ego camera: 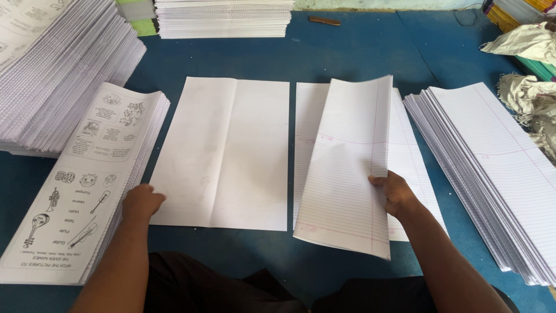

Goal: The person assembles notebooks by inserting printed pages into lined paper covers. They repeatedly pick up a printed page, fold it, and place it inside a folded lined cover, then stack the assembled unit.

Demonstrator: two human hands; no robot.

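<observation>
The right hand pinches a ruled sheet at its right edge, thumb on top and fingers curled under, and holds it lifted and bowed so its far end curls up off the tabletop. This sheet hangs over a flat ruled pile that lies right of the middle, near the front edge

The left hand is loosely closed, knuckles up, and grips nothing that shows; it rests at the near left corner of a blank sheet, touching both that corner and the right edge of a printed stack. The blank sheet lies flat at the middle of the tabletop, with 1 fold line down it, just beside the ruled pile

The printed stack, with small drawings of instruments, sits at the front left. Behind it, at the far left corner, stands a taller stack. A fanned ruled stack fills the right edge. 1 more stack lies at the far edge, with a small brown stick to its right. Crumpled sacking lies at the far right corner
</observation>
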